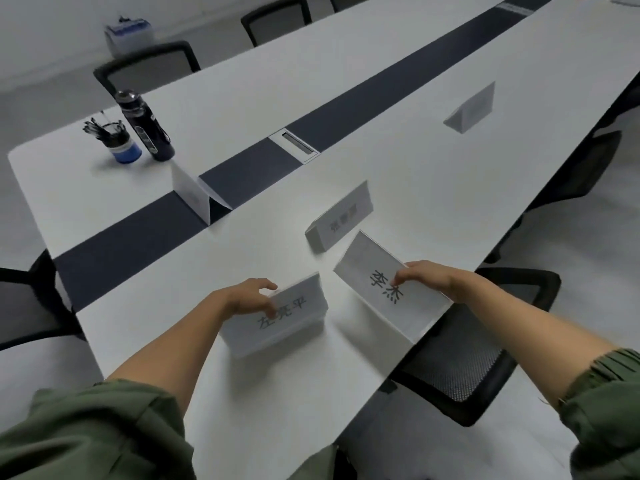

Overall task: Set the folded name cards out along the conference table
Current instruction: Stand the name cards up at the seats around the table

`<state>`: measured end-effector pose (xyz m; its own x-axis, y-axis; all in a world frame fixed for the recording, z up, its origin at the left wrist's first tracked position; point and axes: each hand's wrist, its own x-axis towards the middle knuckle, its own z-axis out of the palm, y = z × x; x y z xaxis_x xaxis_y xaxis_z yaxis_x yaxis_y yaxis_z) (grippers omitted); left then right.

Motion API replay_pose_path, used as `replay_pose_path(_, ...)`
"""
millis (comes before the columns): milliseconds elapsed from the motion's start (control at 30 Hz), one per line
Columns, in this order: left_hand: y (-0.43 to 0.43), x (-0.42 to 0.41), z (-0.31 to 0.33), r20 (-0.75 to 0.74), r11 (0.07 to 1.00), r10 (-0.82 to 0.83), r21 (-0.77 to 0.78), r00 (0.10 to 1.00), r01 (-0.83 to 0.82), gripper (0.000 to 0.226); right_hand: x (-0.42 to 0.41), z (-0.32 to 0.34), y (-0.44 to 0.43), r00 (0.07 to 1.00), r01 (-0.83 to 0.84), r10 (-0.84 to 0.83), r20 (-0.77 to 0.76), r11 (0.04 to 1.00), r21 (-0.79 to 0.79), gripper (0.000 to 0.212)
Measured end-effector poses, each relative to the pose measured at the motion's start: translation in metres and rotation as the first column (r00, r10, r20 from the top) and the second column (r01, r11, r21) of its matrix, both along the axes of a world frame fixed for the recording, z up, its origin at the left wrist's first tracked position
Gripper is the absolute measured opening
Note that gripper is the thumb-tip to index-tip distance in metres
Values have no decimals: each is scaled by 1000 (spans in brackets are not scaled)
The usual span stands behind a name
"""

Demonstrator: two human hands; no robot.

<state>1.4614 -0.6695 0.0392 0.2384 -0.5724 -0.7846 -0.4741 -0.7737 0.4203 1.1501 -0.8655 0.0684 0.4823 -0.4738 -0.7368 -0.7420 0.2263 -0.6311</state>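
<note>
Head view looks down on a long white conference table with a dark strip along its middle. Black mesh chairs stand around the table; 1 chair sits at the table's near edge under the right forearm. On the table near that edge, the left hand pinches the top of a stack of name cards, thumb on the printed front. Just beside the stack, the right hand pinches 1 name card, tilted above the table. Another stack rests just beyond these. A lone folded card stands farther along the table, and 1 more stands on the strip. At the table's far left corner stand a dark bottle and a pen cup.
</note>
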Motion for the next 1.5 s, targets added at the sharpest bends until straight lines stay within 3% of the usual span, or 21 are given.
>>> replay_pose_path(300,-24,-71,96,6,976,81,-202,997,-79,53,-70,45,-9,992,78,-70,106,994,-71,22)
replay_pose_path(467,-53,-182,117,-60,933,83,-346,995,-99,35,-167,79,-20,982,130,-108,153,981,-147,26)
replay_pose_path(633,-100,-295,115,-116,900,18,-430,993,-67,50,-292,95,-31,958,264,-236,163,948,-178,22)
replay_pose_path(967,-224,-462,114,-151,886,-252,-432,956,166,56,-480,69,-67,819,571,-553,156,811,-128,28)
replay_pose_path(1133,-306,-538,100,-139,845,-399,-439,906,305,18,-550,52,-115,746,665,-649,148,734,-138,27)
replay_pose_path(1267,-391,-588,88,-108,823,-457,-428,883,373,34,-601,51,-173,691,723,-708,149,671,-163,22)
replay_pose_path(1500,-531,-673,102,-76,765,-560,-431,825,479,12,-676,72,-266,583,812,-793,179,555,-182,22)
